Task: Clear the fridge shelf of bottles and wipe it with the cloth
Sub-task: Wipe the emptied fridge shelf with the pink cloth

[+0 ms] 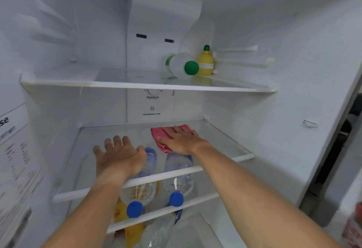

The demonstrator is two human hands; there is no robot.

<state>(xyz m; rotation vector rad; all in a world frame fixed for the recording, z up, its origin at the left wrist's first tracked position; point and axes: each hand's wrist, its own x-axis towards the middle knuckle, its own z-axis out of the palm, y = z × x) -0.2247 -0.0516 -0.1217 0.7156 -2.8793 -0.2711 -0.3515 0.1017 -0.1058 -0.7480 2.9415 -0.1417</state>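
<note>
My right hand (181, 140) lies flat on a pink cloth (159, 135), pressing it onto the glass middle shelf (219, 140) towards the back right. My left hand (119, 155) rests palm down on the same shelf with its fingers spread and nothing in it. Two clear bottles with blue caps (141, 191) (179, 181) lie on their sides on the shelf below, seen through the glass, caps towards me. On the upper shelf (117, 84) a clear bottle with a green cap (181, 65) lies on its side beside an upright yellow lemon-shaped bottle (205, 62).
The fridge's white walls close in on the left and right. The back panel (151, 108) carries the temperature dial and filter label. Below the lower shelf are a yellow packet (135, 232) and another clear bottle (158, 232). The door opening's edge runs down the right side.
</note>
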